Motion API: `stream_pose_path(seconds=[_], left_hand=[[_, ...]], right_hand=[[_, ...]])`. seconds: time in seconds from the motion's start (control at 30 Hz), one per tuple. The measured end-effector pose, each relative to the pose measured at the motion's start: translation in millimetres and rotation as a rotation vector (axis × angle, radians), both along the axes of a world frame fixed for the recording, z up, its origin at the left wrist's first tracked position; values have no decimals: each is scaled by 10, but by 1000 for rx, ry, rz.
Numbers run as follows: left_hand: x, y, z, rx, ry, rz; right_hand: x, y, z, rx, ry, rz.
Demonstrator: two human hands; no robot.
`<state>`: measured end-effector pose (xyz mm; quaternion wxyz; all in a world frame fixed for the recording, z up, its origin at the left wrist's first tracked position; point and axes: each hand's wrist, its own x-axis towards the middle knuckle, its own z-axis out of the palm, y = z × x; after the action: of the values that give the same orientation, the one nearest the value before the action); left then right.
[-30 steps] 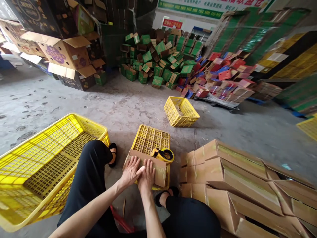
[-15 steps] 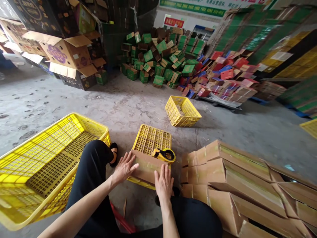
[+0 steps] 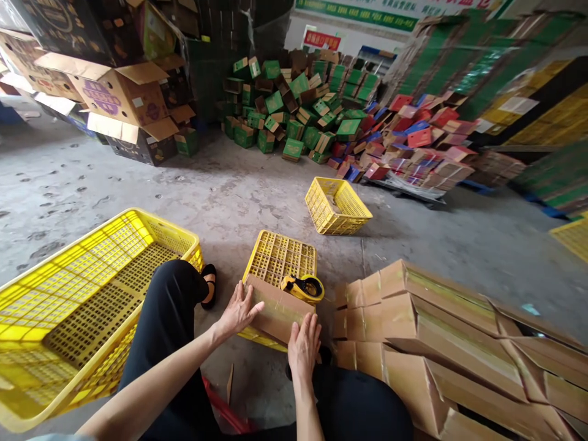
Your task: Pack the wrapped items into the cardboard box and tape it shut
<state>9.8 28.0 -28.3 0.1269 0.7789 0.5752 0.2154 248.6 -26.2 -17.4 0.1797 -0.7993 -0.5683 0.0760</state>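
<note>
A long, flat brown cardboard box (image 3: pixel 278 311) with a strip of tape along its top lies across an upturned yellow crate (image 3: pixel 280 254). My left hand (image 3: pixel 239 312) rests on the box's left end, fingers stretched out and thumb apart over the top. At the right end, my right hand (image 3: pixel 303 346) touches the box with its fingers extended. Neither hand is wrapped round it; the undersides of the fingers are hidden. Just beyond the box, a yellow and black tape dispenser (image 3: pixel 303 288) lies on the crate.
Similar cardboard boxes (image 3: pixel 441 343) are stacked at my right. A large yellow crate (image 3: pixel 27 401) stands at my left, and a smaller yellow crate (image 3: pixel 337 208) sits ahead. Farther back are heaps of green boxes (image 3: pixel 294 149) and red boxes (image 3: pixel 419 137).
My left hand has shifted slightly toward the box's left end, and my right hand slightly lower at its right end. More of the taped top shows between them.
</note>
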Motion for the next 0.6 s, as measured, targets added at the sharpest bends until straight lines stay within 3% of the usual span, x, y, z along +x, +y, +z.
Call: stream_pose_path(seconds=[0.17, 0.37, 0.47, 0.6], left_hand=[[252, -187, -74, 17, 21, 113], [441, -285, 8, -44, 13, -73], [335, -277, 62, -47, 33, -98], [42, -276, 116, 3, 104, -44]], right_hand=[[-442, -67, 161, -115, -242, 166], [-936, -101, 107, -157, -254, 340], [-848, -131, 127, -145, -248, 362], [-445, -228, 186, -145, -262, 220]])
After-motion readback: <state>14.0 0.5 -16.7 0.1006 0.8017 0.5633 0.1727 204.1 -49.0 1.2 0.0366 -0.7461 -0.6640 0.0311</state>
